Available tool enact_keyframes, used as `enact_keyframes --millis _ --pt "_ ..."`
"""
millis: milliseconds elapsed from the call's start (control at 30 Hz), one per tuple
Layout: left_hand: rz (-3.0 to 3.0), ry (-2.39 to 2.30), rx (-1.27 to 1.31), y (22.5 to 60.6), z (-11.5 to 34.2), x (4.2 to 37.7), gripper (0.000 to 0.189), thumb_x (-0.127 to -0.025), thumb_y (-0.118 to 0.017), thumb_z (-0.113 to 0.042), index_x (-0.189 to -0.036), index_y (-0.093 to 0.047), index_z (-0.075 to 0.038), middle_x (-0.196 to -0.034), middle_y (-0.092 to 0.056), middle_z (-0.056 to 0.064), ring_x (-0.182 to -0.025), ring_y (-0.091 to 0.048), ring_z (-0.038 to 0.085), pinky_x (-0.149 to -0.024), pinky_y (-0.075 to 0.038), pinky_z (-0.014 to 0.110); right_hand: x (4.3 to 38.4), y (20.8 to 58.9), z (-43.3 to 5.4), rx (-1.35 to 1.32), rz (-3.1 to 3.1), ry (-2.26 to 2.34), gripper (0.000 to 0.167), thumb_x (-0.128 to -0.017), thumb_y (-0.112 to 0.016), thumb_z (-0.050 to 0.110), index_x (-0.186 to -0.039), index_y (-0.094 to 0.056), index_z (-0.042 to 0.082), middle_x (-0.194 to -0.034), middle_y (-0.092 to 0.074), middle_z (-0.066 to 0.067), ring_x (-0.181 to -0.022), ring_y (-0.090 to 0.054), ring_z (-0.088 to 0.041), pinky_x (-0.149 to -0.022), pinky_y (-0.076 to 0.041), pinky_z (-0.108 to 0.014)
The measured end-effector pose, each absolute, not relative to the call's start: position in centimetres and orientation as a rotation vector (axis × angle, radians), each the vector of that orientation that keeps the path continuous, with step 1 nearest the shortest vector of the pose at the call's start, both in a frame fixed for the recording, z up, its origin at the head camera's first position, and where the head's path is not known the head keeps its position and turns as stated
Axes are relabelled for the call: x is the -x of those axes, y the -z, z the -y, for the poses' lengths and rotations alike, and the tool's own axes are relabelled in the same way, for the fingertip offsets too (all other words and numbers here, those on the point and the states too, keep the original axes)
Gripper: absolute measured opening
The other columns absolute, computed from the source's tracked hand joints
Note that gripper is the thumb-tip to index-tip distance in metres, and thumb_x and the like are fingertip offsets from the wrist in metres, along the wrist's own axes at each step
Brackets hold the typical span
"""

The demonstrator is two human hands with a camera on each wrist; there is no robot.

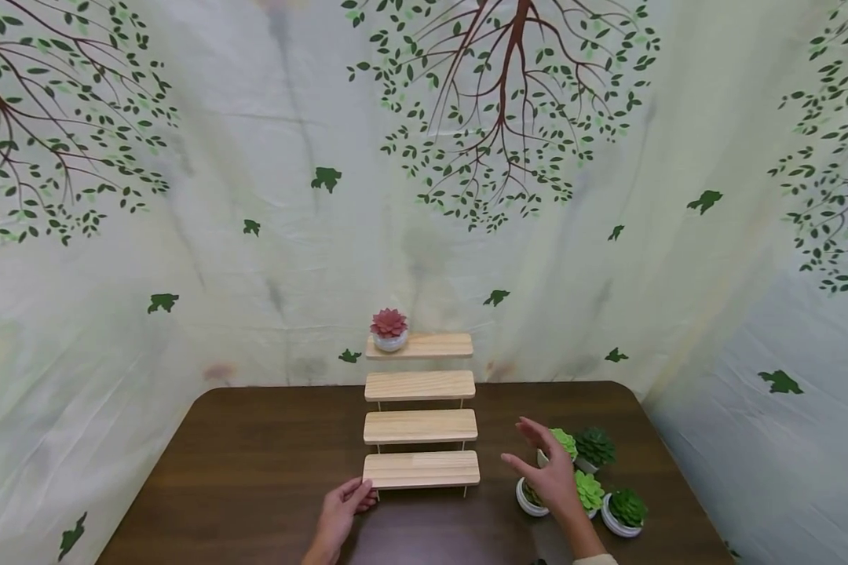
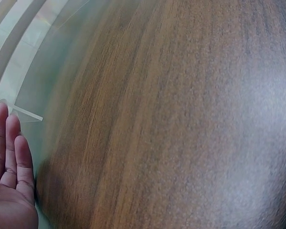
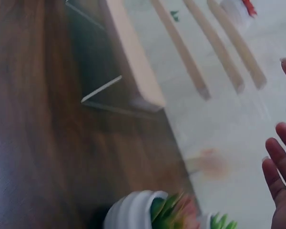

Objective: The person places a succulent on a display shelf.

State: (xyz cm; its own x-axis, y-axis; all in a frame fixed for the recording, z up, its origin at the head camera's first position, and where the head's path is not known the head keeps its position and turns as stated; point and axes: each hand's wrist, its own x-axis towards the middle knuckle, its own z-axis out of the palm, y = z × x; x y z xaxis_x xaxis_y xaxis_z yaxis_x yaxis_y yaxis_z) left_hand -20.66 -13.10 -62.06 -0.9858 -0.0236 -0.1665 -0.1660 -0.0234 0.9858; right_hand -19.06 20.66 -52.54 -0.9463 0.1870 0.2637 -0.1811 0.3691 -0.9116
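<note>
A stepped display stand with pale wooden shelves [image 1: 420,428] and thin clear supports stands mid-table. My left hand [image 1: 345,506] pinches the left end of its lowest shelf [image 1: 424,469]; the left wrist view shows three fairly straight fingers [image 2: 24,162] beside a support, the thumb out of sight. A pink-red succulent in a white pot [image 1: 389,329] sits at the left of the top shelf. My right hand [image 1: 554,479] hovers over several potted succulents, thumb and fingers spread, holding nothing. Below it is a ribbed white pot [image 3: 136,210] with green and pinkish leaves.
Right of the stand are a dark green succulent [image 1: 595,447], a bright green one [image 1: 590,490] and a green one in a white pot [image 1: 625,510]. The brown table [image 1: 268,455] ends at a hanging cloth [image 1: 254,329] printed with trees and leaves.
</note>
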Motion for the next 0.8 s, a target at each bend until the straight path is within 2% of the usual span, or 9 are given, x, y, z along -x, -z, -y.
enact_keyframes --millis 100,200,267,467,667,800 --pt "-2.128 -2.169 0.204 61.9 13.2 20.5 0.04 -0.096 -0.059 -0.012 -0.117 -0.053 0.021 -0.088 -0.07 0.015 -0.073 -0.065 0.012 -0.069 -0.054 0.025 18.3 53.5 -21.1 0.093 2.326 -1.577 0.063 -0.075 -0.084 0.019 -0.13 -0.057 0.008 -0.123 -0.063 -0.011 -0.115 -0.056 -0.027 -0.093 -0.047 -0.048" --pt "-2.13 -2.169 0.201 61.7 13.1 20.5 0.04 -0.096 -0.059 -0.012 -0.118 -0.052 0.021 -0.088 -0.07 0.015 -0.073 -0.065 0.011 -0.069 -0.054 0.024 17.4 54.6 -21.5 0.153 2.305 -1.548 0.064 -0.073 -0.085 0.015 -0.13 -0.057 0.007 -0.121 -0.064 -0.011 -0.111 -0.057 -0.025 -0.089 -0.049 -0.041" --pt "-2.132 -2.169 0.199 61.8 13.1 20.5 0.041 -0.096 -0.059 -0.012 -0.118 -0.052 0.022 -0.088 -0.07 0.015 -0.073 -0.065 0.011 -0.069 -0.054 0.024 16.7 55.2 -21.7 0.181 2.275 -1.54 0.063 -0.072 -0.085 0.011 -0.129 -0.057 0.005 -0.12 -0.064 -0.012 -0.108 -0.057 -0.022 -0.089 -0.048 -0.036" --pt "-2.14 -2.162 0.216 61.8 13.3 20.4 0.042 -0.096 -0.06 -0.014 -0.118 -0.052 0.022 -0.087 -0.07 0.013 -0.074 -0.066 0.013 -0.07 -0.054 0.025 14.8 57.0 -21.5 0.296 2.106 -1.524 0.058 -0.069 -0.085 0.002 -0.122 -0.062 0.001 -0.113 -0.065 -0.015 -0.1 -0.056 0.001 -0.087 -0.041 -0.017" --pt "-2.152 -2.16 0.225 61.8 13.5 20.3 0.042 -0.096 -0.06 -0.014 -0.117 -0.052 0.021 -0.087 -0.07 0.015 -0.074 -0.066 0.015 -0.07 -0.055 0.026 13.6 58.7 -20.8 0.413 1.973 -1.409 0.056 -0.064 -0.086 -0.006 -0.115 -0.065 -0.002 -0.101 -0.068 -0.01 -0.092 -0.056 0.006 -0.079 -0.043 -0.013" --pt "-2.142 -2.163 0.196 61.9 13.3 20.3 0.043 -0.095 -0.062 -0.015 -0.117 -0.053 0.021 -0.087 -0.07 0.013 -0.075 -0.066 0.014 -0.071 -0.054 0.025 12.9 59.5 -20.4 0.543 1.92 -1.323 0.053 -0.062 -0.087 -0.004 -0.112 -0.067 -0.003 -0.095 -0.067 -0.005 -0.085 -0.056 0.008 -0.074 -0.044 -0.009"
